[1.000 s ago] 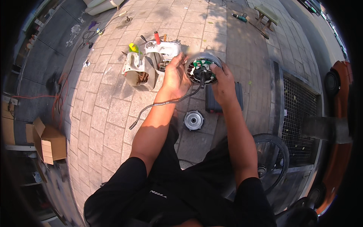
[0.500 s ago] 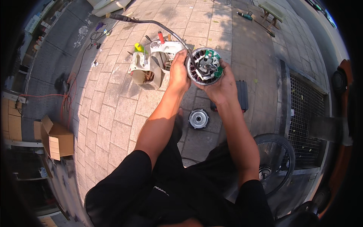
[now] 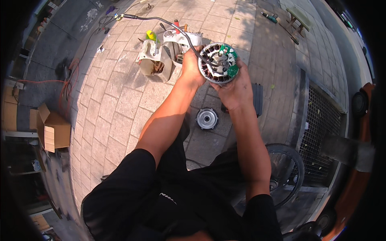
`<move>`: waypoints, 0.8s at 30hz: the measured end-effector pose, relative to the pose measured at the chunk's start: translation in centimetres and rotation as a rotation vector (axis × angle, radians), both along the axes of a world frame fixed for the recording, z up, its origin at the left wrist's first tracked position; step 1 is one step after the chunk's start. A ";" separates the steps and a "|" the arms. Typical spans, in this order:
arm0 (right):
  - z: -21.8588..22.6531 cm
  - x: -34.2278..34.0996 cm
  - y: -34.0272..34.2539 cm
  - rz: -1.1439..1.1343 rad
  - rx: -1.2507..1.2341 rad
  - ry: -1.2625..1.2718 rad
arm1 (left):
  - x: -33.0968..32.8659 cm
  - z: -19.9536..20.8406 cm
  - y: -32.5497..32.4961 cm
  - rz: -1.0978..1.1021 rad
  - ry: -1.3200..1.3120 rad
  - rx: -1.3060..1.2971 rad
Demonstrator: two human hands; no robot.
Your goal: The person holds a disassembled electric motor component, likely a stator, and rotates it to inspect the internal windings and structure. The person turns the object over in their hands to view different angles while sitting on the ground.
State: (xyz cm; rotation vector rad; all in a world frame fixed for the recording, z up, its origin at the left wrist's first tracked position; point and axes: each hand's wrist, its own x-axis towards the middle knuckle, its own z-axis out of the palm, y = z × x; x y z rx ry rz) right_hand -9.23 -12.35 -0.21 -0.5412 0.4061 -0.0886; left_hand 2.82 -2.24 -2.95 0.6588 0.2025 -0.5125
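Between both hands I hold a round motor stator (image 3: 209, 72) up off the ground, its inner face toward me. Dark copper windings line its metal ring, and a green circuit board (image 3: 232, 71) curves along its right side. A thick black cable (image 3: 175, 29) runs out of its middle, up and to the left, to a connector end. My left hand (image 3: 192, 66) grips the ring's left edge. My right hand (image 3: 236, 89) supports it at the lower right. The fingers behind the ring are hidden. Below, on the paving, lies a round silver motor cover (image 3: 207, 119).
Two cut-open plastic containers stand beyond my left hand: one with rusty bits (image 3: 157, 71), one with tools (image 3: 189, 39). A dark case (image 3: 257, 99) sits behind my right wrist. A wheel (image 3: 295, 176), a metal grate (image 3: 321, 128), a cardboard box (image 3: 56, 130) and a drill (image 3: 270, 17) lie around.
The stator has tilted so that its windings and green board face me more fully. My view has shifted slightly, and both hands keep their hold.
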 end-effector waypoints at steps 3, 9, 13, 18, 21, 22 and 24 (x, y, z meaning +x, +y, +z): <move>-1.4 0.3 -0.6 0.036 -0.075 -0.010 | 0.2 0.6 -0.1 0.012 0.062 -0.006; -0.7 0.5 0.1 0.025 -0.071 0.022 | 0.3 1.5 0.3 -0.039 0.046 0.077; -0.5 0.4 0.3 0.026 -0.068 0.049 | 0.8 0.4 0.5 -0.049 0.027 0.078; -0.8 0.4 0.3 0.023 -0.049 0.034 | 1.1 0.2 0.6 -0.055 0.047 0.076; -0.6 0.3 0.3 0.016 -0.064 0.024 | 1.4 0.1 0.6 -0.053 0.078 0.042; -0.7 0.2 0.3 0.012 -0.066 0.026 | 1.5 -0.1 0.6 -0.048 0.093 0.030; -0.6 0.2 0.4 0.007 -0.074 0.029 | 1.1 0.4 0.7 -0.041 0.049 0.043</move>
